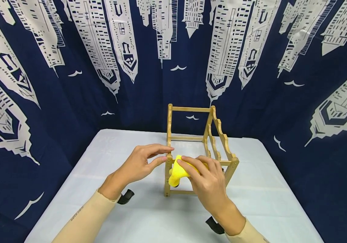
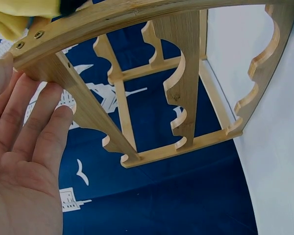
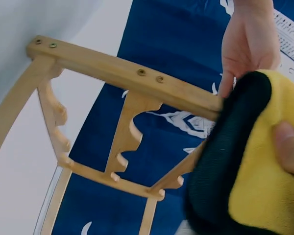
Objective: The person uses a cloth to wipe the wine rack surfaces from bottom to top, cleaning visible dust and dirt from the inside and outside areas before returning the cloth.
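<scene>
A light wooden rack [image 1: 223, 135] with scalloped slats [image 2: 181, 73] stands on the table. At its near left top corner is my left hand [image 1: 138, 162], thumb and fingers on either side of the wood. In the left wrist view the thumb meets the end of the top bar, and the other fingers reach below it. My right hand [image 1: 207, 179] grips a folded yellow cloth [image 1: 177, 173] over the near top bar. A dark edge shows on the cloth [image 3: 257, 171] in the right wrist view. Some right fingers are hidden there.
A white-covered table [image 1: 115, 155] lies under the rack. Behind it and along both sides hangs a navy curtain [image 1: 155, 91] printed with white buildings and birds. Black pieces [image 1: 126, 196] sit at both wrists.
</scene>
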Demonstrator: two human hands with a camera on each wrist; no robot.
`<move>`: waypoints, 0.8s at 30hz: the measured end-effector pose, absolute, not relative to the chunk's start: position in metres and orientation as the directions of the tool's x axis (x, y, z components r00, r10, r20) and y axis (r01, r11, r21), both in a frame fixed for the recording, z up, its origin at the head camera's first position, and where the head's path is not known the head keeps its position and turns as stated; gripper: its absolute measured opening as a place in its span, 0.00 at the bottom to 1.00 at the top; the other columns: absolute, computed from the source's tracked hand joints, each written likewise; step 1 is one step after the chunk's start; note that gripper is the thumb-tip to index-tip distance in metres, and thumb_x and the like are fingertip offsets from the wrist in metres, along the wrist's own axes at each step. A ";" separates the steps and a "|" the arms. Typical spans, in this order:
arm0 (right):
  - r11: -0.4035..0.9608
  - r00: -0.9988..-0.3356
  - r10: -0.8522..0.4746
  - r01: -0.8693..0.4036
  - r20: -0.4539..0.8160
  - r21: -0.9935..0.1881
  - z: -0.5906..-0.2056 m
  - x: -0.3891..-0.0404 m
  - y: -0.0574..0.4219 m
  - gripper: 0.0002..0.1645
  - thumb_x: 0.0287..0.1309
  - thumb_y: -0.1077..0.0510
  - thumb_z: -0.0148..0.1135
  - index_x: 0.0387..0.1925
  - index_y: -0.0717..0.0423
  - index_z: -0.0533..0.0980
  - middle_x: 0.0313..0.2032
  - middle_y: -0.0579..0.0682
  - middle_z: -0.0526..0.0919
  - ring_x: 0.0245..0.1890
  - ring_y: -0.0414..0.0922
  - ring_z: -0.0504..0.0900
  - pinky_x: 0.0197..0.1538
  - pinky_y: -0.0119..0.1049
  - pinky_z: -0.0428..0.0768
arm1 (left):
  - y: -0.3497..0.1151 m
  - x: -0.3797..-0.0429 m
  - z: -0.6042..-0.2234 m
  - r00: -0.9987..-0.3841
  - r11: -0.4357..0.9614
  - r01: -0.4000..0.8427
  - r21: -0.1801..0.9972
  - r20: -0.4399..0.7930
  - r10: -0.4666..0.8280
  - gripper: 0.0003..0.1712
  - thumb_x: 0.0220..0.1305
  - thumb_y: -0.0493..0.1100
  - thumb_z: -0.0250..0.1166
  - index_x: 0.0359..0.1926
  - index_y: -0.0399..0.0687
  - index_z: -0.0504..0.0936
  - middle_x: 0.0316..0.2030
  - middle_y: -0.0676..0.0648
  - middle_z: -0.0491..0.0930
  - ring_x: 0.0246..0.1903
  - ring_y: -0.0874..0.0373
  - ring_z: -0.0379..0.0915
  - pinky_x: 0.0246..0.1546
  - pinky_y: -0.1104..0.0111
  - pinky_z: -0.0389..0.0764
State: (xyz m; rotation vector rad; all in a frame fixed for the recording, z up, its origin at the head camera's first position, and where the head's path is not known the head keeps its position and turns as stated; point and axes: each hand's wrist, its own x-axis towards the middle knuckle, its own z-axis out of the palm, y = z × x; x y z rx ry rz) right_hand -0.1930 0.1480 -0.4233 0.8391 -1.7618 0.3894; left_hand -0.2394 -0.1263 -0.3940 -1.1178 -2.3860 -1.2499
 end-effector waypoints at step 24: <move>0.767 -0.326 -0.322 -0.640 0.889 0.043 -0.426 -0.204 0.154 0.36 0.42 0.67 0.98 0.56 0.51 0.93 0.49 0.48 0.98 0.49 0.55 0.89 0.52 0.52 0.86 | -0.125 -0.240 -0.394 -0.686 0.313 0.709 0.632 0.515 0.514 0.07 0.83 0.39 0.74 0.56 0.55 0.91 0.63 0.54 0.94 0.69 0.55 0.91 0.72 0.62 0.91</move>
